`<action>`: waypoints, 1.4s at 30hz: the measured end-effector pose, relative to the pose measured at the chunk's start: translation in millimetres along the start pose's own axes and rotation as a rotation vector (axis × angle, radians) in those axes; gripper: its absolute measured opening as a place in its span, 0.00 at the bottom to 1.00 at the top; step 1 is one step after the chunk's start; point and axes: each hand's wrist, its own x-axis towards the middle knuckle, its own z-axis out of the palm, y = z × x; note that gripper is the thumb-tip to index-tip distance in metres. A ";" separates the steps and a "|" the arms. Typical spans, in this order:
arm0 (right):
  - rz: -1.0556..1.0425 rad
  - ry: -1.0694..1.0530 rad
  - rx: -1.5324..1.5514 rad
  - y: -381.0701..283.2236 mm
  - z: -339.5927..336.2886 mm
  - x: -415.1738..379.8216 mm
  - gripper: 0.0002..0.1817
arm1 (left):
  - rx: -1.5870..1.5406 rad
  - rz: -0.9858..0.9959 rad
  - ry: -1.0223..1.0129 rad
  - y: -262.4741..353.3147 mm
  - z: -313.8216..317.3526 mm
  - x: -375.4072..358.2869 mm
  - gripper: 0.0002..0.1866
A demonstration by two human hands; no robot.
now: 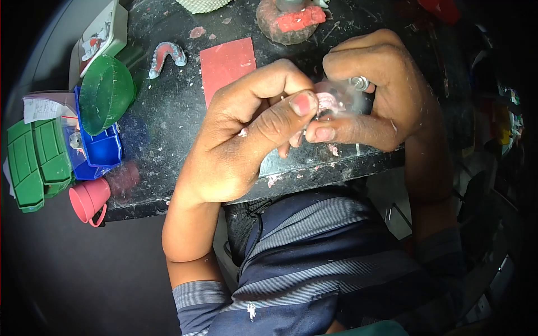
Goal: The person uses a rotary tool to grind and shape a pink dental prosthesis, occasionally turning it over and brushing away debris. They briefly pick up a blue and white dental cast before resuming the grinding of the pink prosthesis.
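Observation:
Pinched between the thumb and fingers of my left hand is a small pink denture piece, mostly covered by the fingertips. My right hand is curled around a rotary handpiece, whose round metal end shows between the fingers. The working tip is hidden in a whitish blur of dust at the denture piece. The two thumbs are close together, above the bench's front edge. Behind my left hand, a flat pink wax sheet lies on the bench.
On the dark, dusty bench sits a horseshoe-shaped red and pale-blue piece. A round base with red material stands at the back. Leftward are a green bowl, blue bin, green bins and pink mug.

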 end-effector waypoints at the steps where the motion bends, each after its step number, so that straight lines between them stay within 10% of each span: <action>1: -0.011 -0.020 -0.041 -1.1 -2.2 0.5 0.23 | -0.013 -0.007 0.001 0.5 -0.6 0.1 0.12; 42: 0.011 0.096 -0.013 2.5 5.8 3.2 0.20 | 0.065 0.058 0.094 -3.9 4.9 0.3 0.14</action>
